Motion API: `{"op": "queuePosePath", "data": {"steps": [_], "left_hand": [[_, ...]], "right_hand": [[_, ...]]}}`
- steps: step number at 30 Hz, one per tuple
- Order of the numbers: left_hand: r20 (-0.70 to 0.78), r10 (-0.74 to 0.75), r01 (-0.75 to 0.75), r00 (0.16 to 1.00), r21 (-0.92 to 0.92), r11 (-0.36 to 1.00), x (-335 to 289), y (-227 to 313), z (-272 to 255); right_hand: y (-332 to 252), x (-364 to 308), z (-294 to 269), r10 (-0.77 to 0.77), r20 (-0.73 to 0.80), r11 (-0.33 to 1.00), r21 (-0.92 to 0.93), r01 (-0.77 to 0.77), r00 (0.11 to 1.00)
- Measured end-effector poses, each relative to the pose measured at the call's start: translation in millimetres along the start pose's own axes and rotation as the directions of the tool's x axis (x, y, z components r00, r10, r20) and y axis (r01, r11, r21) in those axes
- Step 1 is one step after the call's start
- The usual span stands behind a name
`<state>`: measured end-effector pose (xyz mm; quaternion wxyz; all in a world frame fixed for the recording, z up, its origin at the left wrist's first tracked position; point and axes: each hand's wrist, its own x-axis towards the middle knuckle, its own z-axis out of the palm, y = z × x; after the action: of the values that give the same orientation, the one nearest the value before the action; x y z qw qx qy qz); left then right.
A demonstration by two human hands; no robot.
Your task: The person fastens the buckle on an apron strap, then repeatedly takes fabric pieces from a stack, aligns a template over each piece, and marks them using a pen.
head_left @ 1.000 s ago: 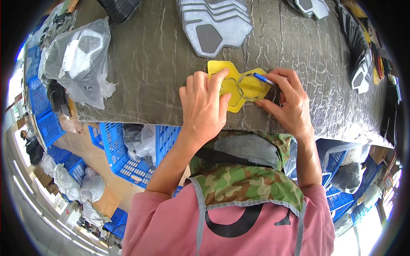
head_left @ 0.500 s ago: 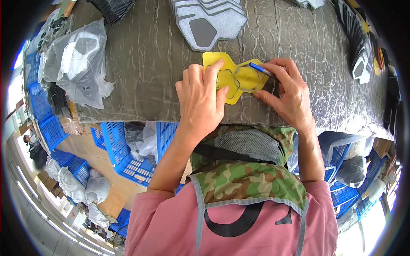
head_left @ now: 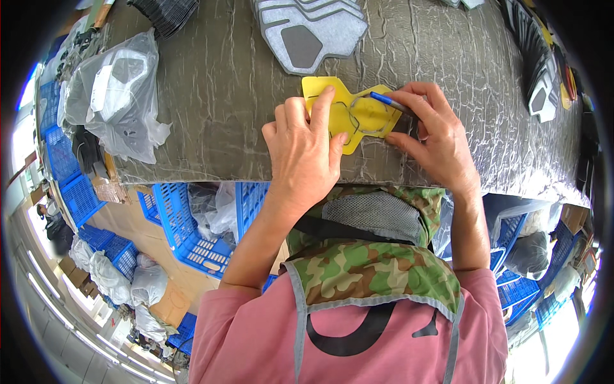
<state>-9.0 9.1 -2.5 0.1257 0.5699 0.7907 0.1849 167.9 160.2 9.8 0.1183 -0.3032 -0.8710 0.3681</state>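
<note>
A flat yellow piece (head_left: 341, 114), narrow at its waist and with dark curved lines on it, lies on the padded table top near the front edge. My left hand (head_left: 300, 144) pins its left part from above, index finger and thumb spread apart on the surface and the other fingers bent. Between the thumb and fingers of my right hand (head_left: 441, 131) is a blue pen (head_left: 387, 101), slanted over the piece's right lobe. My right thumb is by that lobe's lower right edge. Whether the pen touches the piece I cannot tell.
Grey felt-like cut-outs (head_left: 313, 41) lie stacked beyond my hands. A clear plastic bag (head_left: 115, 96) with a pale part rests at the left. Dark and grey pieces (head_left: 540, 83) line the right side. Blue crates (head_left: 198, 249) stand below the table's front edge (head_left: 256, 182).
My right hand has shifted slightly, its wrist moving right and the pen's blue end a little left. The left hand stays on the yellow piece.
</note>
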Motion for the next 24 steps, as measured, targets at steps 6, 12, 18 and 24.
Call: {"op": "queuePosePath", "data": {"steps": [6, 12, 18, 24], "left_hand": [[0.018, -0.007, 0.007, 1.0, 0.021, 1.0, 1.2, 1.4, -2.2], [0.007, 0.001, -0.001, 1.0, 0.034, 0.999, 1.3, 1.8, -3.0], [0.042, -0.04, 0.039, 0.998, 0.033, 0.999, 1.5, 6.5, -6.5], [0.048, -0.047, 0.045, 0.998, 0.038, 0.998, 0.0, 7.5, -7.0]], "right_hand": [[8.3, 8.5, -10.4, -0.035, 0.08, 0.998, 0.052, 0.031, 0.996], [6.8, 8.4, -9.7, -0.028, 0.074, 0.998, 0.054, 0.024, 0.997], [4.1, 9.7, -13.5, -0.016, 0.096, 0.998, 0.055, 0.01, 0.995], [5.9, 11.5, -12.2, 0.014, 0.011, 0.997, 0.08, -0.015, 1.0]]}}
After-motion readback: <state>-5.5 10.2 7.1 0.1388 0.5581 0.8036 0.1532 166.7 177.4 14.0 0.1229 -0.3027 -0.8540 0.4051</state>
